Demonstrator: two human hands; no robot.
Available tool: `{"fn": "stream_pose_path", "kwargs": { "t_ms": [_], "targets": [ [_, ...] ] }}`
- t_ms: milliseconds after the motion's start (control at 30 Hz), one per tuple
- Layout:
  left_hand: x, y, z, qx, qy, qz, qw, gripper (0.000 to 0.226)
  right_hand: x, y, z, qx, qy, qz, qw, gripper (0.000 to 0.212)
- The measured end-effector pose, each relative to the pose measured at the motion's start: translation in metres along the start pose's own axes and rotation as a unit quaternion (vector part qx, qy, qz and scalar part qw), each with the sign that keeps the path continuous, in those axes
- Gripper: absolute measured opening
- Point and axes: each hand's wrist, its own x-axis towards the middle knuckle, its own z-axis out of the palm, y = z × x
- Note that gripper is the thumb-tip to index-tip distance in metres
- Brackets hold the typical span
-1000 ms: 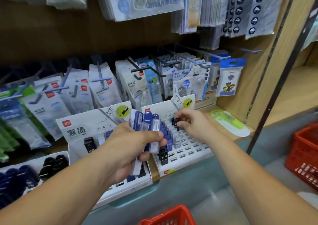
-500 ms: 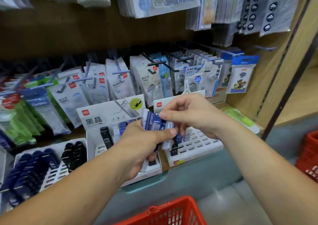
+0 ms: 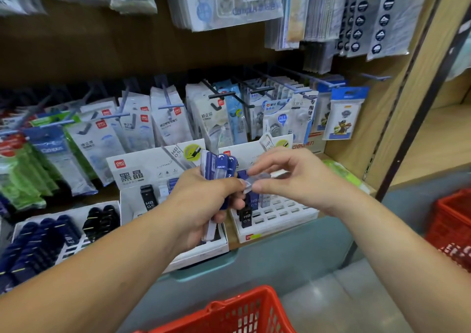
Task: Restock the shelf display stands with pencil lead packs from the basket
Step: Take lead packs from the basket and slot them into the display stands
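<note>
While the far-left tray (image 3: 76, 243) of dark blue and black packs sits apart from both hands, the left display stand (image 3: 142, 177) is white card over a slotted plastic base. It has few packs, with one black HB case upright.

Next the left hand (image 3: 201, 205): fingers curled tight round a bundle of lead packs (image 3: 219, 165). These are blue-capped with clear bodies, fanned up above the fist in front of the stand header.

Below at the frame edge is the red basket (image 3: 229, 312), open plastic mesh, contents not visible.

Between the hands is a single pack (image 3: 257, 179), clear plastic, blurred. The right hand (image 3: 300, 182) pinches it with thumb and forefinger, other fingers loosely spread.

Behind it the right display stand (image 3: 288, 213) has the same white slotted grid, many slots unfilled. A few blue packs and one black HB case stand at its left side.

Far right on the floor is a second red basket (image 3: 453, 228).

Handling guess: the packs are light, rigid, smooth little cases, likely slippery when bunched. Best pinched on the flat sides near the cap so the bottom end drops into a slot. The leads inside are probably brittle, so no squeezing or dropping.
</note>
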Motion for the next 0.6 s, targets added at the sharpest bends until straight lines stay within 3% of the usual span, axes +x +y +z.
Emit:
{"fn": "stream_pose_path", "kwargs": {
  "t_ms": [133, 233, 300, 433, 500, 600],
  "targets": [
    [0.003, 0.002, 0.003, -0.009, -0.004, 0.000, 1.000, 0.011, 0.002, -0.003, 0.000, -0.092, -0.017, -0.068, 0.993, 0.018],
    [0.003, 0.001, 0.006, -0.026, -0.008, -0.009, 1.000, 0.010, -0.001, 0.000, -0.002, -0.124, -0.055, -0.052, 0.989, 0.021],
    [0.004, 0.001, 0.008, -0.045, -0.013, -0.014, 0.999, 0.012, -0.002, 0.004, -0.001, -0.134, -0.031, -0.049, 0.989, 0.014],
    [0.000, -0.003, 0.008, -0.049, -0.001, -0.033, 0.998, 0.016, -0.004, 0.024, -0.006, 0.039, 0.078, 0.041, 0.995, 0.009],
    [-0.010, -0.010, 0.008, -0.026, -0.009, -0.053, 0.998, 0.014, -0.008, 0.034, -0.009, 0.145, 0.089, 0.105, 0.980, 0.012],
    [-0.023, -0.020, 0.008, -0.040, -0.019, -0.071, 0.996, 0.011, -0.012, 0.043, -0.009, 0.186, 0.087, 0.130, 0.970, 0.021]
  ]
}}
